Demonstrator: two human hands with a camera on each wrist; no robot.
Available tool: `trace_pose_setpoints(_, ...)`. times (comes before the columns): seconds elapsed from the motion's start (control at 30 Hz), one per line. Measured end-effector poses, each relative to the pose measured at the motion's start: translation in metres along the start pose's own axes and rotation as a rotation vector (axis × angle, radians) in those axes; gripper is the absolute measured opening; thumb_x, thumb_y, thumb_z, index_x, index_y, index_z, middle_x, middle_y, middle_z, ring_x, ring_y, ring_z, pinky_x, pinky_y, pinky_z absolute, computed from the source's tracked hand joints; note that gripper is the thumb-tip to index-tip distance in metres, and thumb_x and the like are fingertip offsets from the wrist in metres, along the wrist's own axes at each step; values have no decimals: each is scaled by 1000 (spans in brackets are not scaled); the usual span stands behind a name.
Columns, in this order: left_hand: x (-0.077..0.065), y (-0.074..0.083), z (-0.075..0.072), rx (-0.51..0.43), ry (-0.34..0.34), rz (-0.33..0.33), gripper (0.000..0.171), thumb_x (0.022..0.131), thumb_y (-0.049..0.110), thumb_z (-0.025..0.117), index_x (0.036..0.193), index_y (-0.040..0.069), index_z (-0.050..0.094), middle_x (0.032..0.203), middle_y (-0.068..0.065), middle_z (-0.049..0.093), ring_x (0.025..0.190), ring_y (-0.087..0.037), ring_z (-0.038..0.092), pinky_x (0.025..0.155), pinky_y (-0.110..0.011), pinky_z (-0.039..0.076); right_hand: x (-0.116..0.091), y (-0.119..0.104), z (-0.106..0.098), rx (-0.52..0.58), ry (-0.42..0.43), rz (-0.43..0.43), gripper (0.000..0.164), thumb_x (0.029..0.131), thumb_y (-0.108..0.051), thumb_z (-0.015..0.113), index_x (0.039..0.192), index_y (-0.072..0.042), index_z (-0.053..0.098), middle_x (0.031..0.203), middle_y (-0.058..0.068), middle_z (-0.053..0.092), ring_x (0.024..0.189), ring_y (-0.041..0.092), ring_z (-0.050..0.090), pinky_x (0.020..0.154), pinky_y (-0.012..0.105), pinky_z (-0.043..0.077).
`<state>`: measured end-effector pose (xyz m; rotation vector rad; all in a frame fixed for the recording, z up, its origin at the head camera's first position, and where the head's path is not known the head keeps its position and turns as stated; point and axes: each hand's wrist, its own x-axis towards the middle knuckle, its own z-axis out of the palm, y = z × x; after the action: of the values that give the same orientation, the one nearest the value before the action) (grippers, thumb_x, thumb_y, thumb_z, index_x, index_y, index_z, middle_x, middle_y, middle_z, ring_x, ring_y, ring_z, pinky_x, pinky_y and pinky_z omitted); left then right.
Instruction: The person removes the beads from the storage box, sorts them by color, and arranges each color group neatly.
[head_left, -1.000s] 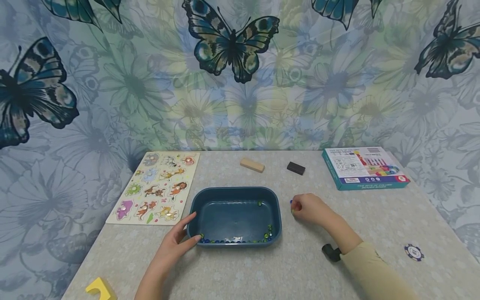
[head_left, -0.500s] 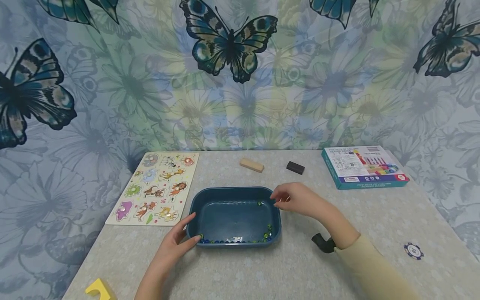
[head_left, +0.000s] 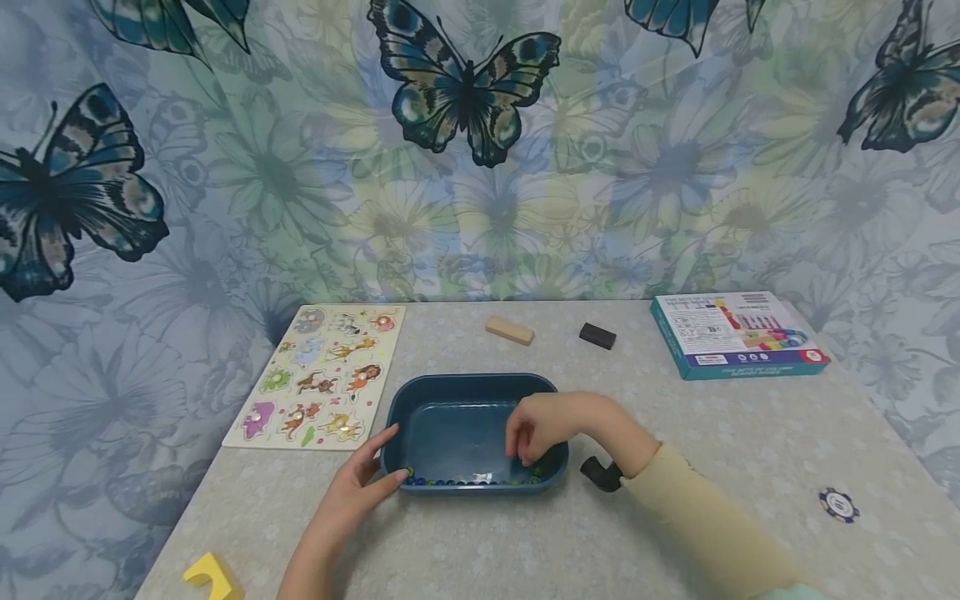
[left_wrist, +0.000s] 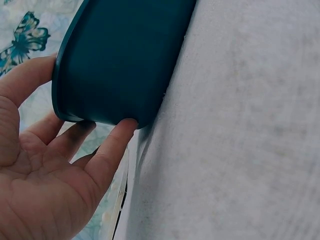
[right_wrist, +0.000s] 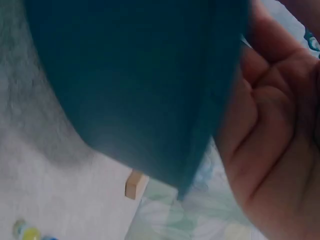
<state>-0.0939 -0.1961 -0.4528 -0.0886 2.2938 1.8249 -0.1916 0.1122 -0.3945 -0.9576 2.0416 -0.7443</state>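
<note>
A dark blue plastic basin (head_left: 472, 492) stands mid-table, with several green and blue glass marbles (head_left: 450, 482) lined along its near inside edge. My left hand (head_left: 352, 483) holds the basin's left end. In the left wrist view the thumb is at the rim and the other fingertips (left_wrist: 129, 125) are against the outer wall. My right hand (head_left: 551, 423) reaches over the right rim, its bent fingers pointing down into the basin near the marbles at the right. The basin wall hides these fingertips in the right wrist view; I cannot tell whether they hold a marble.
An animal puzzle board (head_left: 318, 379) lies left of the basin. Behind are a light wooden block (head_left: 510, 330), a black block (head_left: 597, 336) and a game box (head_left: 738, 335). A poker chip (head_left: 838, 505) lies right, a yellow arch block (head_left: 213, 577) front left. Blurred round pieces (right_wrist: 31, 234) lie on the table.
My right hand has moved left from the table beside the basin, where marbles showed at its fingertips, over the rim and down into it. The left hand stays at the basin's end.
</note>
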Motion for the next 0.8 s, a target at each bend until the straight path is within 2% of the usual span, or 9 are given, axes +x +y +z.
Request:
trace_pose_setpoints(0.13, 0, -1, 1, -4, -5, 12, 64, 83, 22, 71, 140, 22, 42, 152, -3, 24, 138, -37, 18, 111, -54, 17, 5, 1, 6, -18, -57, 69, 20, 79, 4, 64, 93, -9, 70, 75, -5, 66, 68, 8, 61, 58, 22, 48)
trace_pose_setpoints(0.3, 0, -2, 0, -3, -3, 24, 64, 83, 20, 71, 139, 22, 42, 152, -3, 25, 138, -38, 20, 111, -54, 18, 8, -1, 13, -67, -72, 113, 23, 78, 6, 62, 91, -12, 71, 76, -6, 66, 58, 6, 50, 52, 21, 43)
trace_pose_setpoints(0.47, 0, -1, 0, -4, 0, 16, 64, 83, 19, 71, 140, 22, 42, 152, -4, 25, 138, -37, 19, 111, -53, 18, 10, -4, 18, -127, -71, 140, 23, 77, 5, 61, 87, -13, 71, 76, -8, 63, 57, 6, 43, 50, 20, 38)
trace_pose_setpoints(0.63, 1, 0, 1, -7, 3, 1, 64, 83, 18, 71, 140, 22, 41, 152, -4, 23, 138, -39, 19, 110, -54, 20, 13, -4, 24, -185, -49, 166, 22, 74, 5, 62, 80, -15, 70, 73, -10, 62, 59, 5, 46, 51, 20, 41)
trace_pose_setpoints(0.8, 1, 0, 1, -7, 2, -5, 65, 83, 19, 71, 140, 23, 41, 153, -4, 22, 137, -41, 20, 108, -55, 22, 16, -4, 30, -224, -2, 148, 20, 75, 3, 64, 76, -16, 68, 70, -10, 60, 59, 5, 48, 53, 20, 44)
